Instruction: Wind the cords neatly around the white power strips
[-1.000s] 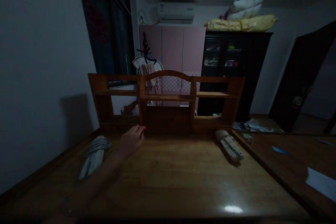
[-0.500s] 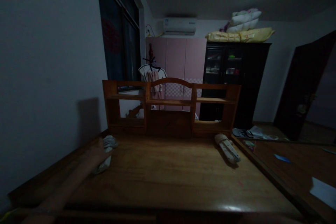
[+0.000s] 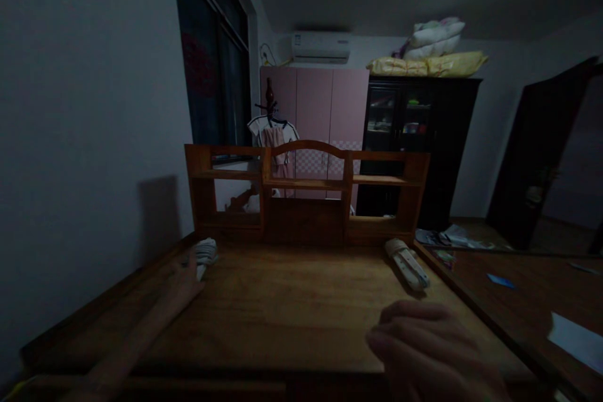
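The person's left hand (image 3: 181, 289) is stretched forward over the worktop (image 3: 282, 301), and its fingers are at the left bundle (image 3: 206, 252), a pale thing with a winding around its far part. This bundle lies on the worktop, near the left edge and not far from the wall (image 3: 94, 138). Seen from the person's side, it is just beyond the left hand and a little to the right of the fingers, which cover a part of it. The thumb stands away from the fingers. I cannot tell if this grip is closed on the bundle or only touches it, because the hand is dim and blurred.

The right hand (image 3: 431, 345) is above the near right part of the worktop. Its fingers lie close together and bend downward; the palm is hidden, so I cannot say if this grip has something inside. The right bundle (image 3: 407, 267) lies slantwise beyond this hand, apart from it, near the right edge. Behind both bundles, a wooden shelf (image 3: 306, 184) stands at the far edge.
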Tool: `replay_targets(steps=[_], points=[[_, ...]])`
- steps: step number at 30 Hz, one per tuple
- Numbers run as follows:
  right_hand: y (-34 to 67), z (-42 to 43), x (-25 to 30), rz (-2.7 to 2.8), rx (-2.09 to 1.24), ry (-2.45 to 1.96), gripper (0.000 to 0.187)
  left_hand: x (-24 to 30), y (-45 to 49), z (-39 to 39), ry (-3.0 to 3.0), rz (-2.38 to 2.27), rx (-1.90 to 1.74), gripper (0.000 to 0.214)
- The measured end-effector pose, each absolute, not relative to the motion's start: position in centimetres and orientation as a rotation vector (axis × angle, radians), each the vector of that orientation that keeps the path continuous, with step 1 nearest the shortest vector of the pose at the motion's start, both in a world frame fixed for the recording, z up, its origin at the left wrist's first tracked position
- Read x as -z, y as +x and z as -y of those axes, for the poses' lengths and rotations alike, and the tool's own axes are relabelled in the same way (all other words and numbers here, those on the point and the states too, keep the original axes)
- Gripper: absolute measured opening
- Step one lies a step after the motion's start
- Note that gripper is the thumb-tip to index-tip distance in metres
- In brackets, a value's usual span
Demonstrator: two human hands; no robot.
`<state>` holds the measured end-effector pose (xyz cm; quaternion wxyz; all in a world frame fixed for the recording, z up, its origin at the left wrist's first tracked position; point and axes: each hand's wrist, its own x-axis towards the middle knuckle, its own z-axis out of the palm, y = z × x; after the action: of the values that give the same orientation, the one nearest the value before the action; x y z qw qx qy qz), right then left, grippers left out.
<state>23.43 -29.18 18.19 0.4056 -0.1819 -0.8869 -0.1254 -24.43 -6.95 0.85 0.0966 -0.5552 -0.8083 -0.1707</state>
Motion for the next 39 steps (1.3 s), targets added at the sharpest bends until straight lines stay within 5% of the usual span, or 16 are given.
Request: replay_targets(steps=[4,13,22,31,39], points=[[23.6,24.4,-15.5,2.189,0.378,-0.553,0.054,-2.2,-21.4,6.8,-1.688,2.269,0.618,0.066],[23.8,7.9,-10.2,2.353,0.355,-0.817,0.048,-5.8,-7.1,4.5,-2.127,1.687,1.1,0.079],[27.0,1.7,-2.6,2.248,-0.276,-1.016,0.03,-1.2,-2.0,1.8,-2.206,0.765,0.848,0.059],[25.3,0.2,-1.2,1.464,-1.343,-1.084,0.06,-0.2,-2.7,3.0,-2.255,0.546,0.716,0.033],[25.0,1.5,-2.8,1.359,-1.383,-0.942,0.041,-1.2,-2.7,3.0,-2.33,0.445,0.707,0.038]])
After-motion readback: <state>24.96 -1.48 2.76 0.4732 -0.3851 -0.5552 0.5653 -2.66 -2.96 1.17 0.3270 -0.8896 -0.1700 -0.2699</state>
